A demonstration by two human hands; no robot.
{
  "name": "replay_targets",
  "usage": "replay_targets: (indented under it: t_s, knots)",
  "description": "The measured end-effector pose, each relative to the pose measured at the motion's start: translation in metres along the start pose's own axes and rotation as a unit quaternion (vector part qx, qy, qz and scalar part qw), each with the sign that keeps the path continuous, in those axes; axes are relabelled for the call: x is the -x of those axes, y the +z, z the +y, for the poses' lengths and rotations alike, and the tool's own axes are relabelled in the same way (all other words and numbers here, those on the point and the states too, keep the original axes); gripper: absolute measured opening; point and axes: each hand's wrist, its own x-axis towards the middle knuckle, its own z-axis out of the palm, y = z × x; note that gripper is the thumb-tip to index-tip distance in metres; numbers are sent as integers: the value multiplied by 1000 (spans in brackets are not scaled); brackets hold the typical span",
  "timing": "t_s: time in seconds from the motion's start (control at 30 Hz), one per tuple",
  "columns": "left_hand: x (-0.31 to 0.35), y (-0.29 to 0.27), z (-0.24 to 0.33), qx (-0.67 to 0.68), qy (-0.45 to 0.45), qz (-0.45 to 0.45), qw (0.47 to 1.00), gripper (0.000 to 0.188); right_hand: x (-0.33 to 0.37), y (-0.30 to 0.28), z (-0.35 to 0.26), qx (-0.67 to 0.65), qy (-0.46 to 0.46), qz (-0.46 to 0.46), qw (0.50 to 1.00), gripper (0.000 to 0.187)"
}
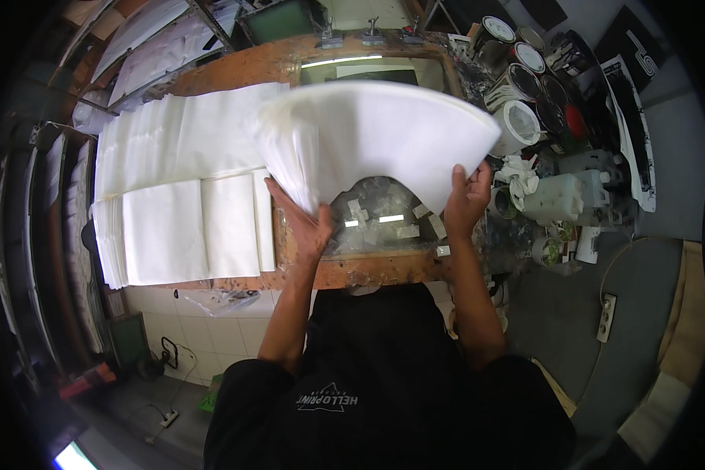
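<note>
A thick bundle of white sheets (392, 125) arches up between my two hands over the worktable. My left hand (305, 223) is closed round the bundle's left end, where many layers fan out and blur slightly. At the other end, my right hand (468, 196) grips the lower right corner, thumb on the near face. Under the arch lies a glass panel (376, 235) with pieces of tape stuck on it. Left of my left hand, overlapping white sheets (164, 227) lie in a near row, with another row of white sheets (219, 125) behind.
The wooden table (352, 272) has metal clamps (372, 33) along its far edge. Paint tins (521, 125), plastic jugs (556, 196) and a crumpled white cloth (517, 174) crowd the right side. Racks (74, 219) stand at the left. A power strip (605, 317) lies at the lower right.
</note>
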Motion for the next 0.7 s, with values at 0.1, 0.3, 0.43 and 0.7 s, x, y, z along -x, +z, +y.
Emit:
replay_targets:
  t_s: [0.1,0.3,0.43,0.7]
  knots:
    - [14,16,-37,16,-121,-56,991,88,1,-4,25,47,73,-41,995,34]
    - [-21,35,-20,47,-95,67,992,87,-24,-1,37,180,100,-20,978,45]
    - [4,30,-42,73,-55,46,995,95,1,-19,30,188,61,-74,978,46]
    - [-19,11,-14,42,-99,21,994,70,-27,-6,-4,340,36,-121,932,39]
